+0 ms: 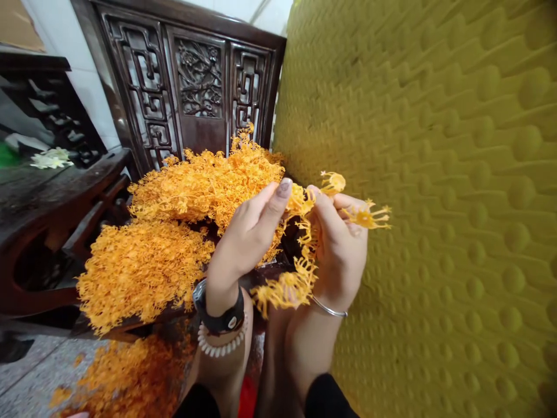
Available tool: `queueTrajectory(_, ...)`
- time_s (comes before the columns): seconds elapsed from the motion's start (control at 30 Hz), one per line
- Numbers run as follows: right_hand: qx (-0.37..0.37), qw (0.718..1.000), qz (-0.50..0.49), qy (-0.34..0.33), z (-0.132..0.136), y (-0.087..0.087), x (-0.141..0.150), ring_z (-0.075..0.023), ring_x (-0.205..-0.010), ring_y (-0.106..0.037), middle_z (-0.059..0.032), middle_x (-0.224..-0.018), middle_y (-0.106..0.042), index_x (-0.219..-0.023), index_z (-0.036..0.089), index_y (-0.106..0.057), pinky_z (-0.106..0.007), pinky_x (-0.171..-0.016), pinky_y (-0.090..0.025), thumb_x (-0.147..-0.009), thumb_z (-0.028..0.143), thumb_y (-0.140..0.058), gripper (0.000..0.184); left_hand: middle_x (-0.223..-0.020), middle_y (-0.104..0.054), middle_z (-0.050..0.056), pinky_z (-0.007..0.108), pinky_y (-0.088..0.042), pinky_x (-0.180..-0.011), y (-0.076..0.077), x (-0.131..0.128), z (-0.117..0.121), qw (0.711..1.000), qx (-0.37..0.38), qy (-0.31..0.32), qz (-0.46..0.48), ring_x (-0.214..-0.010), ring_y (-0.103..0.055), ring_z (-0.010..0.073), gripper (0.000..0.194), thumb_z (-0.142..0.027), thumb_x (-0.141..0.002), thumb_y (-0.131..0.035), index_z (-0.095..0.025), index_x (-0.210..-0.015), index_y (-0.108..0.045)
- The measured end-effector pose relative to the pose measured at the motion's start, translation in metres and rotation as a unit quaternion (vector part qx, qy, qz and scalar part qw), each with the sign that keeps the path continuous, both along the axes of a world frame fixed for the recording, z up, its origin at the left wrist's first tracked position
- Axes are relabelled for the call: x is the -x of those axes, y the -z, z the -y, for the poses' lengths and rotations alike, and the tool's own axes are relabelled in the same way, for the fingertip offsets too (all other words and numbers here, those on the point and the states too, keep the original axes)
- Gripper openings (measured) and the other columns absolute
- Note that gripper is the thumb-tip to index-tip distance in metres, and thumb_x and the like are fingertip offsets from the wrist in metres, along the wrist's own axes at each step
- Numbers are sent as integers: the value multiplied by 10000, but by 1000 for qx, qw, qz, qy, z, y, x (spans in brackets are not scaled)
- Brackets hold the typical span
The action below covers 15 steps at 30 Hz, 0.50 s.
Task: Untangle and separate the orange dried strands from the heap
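My left hand (pixel 250 232), with a dark band and a pale coil bracelet at the wrist, pinches yellow-orange plastic flower pieces (pixel 300 200) between thumb and fingers. Close on its right, my right hand (pixel 342 255), wearing a silver bangle, is closed on more of these pieces. One spidery plastic flower piece (pixel 366 216) sticks out to the right past its fingers. A string of the pieces (pixel 287 288) hangs below and between both hands. Behind my left hand lies a large heap of orange plastic flower pieces (pixel 213 180). The right fingertips are partly hidden.
A second orange heap (pixel 143 267) lies at the left on the dark wooden seat, and another pile (pixel 130 371) is lower down by the floor. A carved wooden backrest (pixel 200 75) stands behind. A textured yellow mat (pixel 435 174) rises along the right side.
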State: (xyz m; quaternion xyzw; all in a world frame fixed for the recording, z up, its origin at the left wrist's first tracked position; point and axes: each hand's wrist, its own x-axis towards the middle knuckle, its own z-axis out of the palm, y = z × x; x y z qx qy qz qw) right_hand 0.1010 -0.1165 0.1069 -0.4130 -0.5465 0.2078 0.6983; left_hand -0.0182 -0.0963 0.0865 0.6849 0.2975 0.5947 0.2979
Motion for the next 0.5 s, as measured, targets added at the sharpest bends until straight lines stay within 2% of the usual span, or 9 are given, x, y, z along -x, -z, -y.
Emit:
queueTrajectory(0.1, 2, 999, 36, 40, 0, 1, 0, -59, -545, -282, 53, -599, -270, -573, 189, -340, -226, -513, -265, -779, 325, -636, 385, -769, -589, 38, 307, -460, -678, 0, -1, 1, 1000, 10, -10, -1, -821, -598, 198, 430, -551, -893, -332, -220, -1001, -584)
queueTrajectory(0.2, -17, 997, 52, 62, -1, 4, -1, -64, -582, -351, 50, -624, -316, -598, 185, -395, -226, -574, -335, -768, 327, -644, 333, -768, -585, 39, 301, -431, -636, -5, -3, 3, 999, -1, -44, -18, -748, -566, 192, 415, -576, -795, -523, -192, -944, -574)
queueTrajectory(0.27, -23, 997, 52, 56, -2, 6, -1, -68, -578, -358, 50, -619, -316, -593, 184, -400, -229, -566, -346, -769, 333, -640, 333, -713, -559, 18, 289, -413, -612, -9, -6, 3, 999, -2, -42, -15, -682, -528, 165, 390, -563, -758, -584, -185, -853, -565)
queueTrajectory(0.37, -38, 997, 10, 59, -4, 7, 1, -69, -537, -325, 52, -589, -283, -561, 192, -364, -225, -505, -320, -767, 319, -644, 370, -670, -527, -3, 268, -413, -594, -13, -11, 4, 998, 25, 6, 61, -644, -508, 131, 349, -530, -824, -520, -183, -790, -547)
queueTrajectory(0.5, -123, 982, -114, 83, -3, 0, 8, -77, -487, -331, 55, -558, -298, -566, 212, -384, -219, -459, -341, -781, 269, -593, 305, -744, -569, -3, 263, -464, -609, -17, -21, 7, 983, 27, 76, 164, -691, -557, 123, 308, -501, -843, -517, -197, -802, -545)
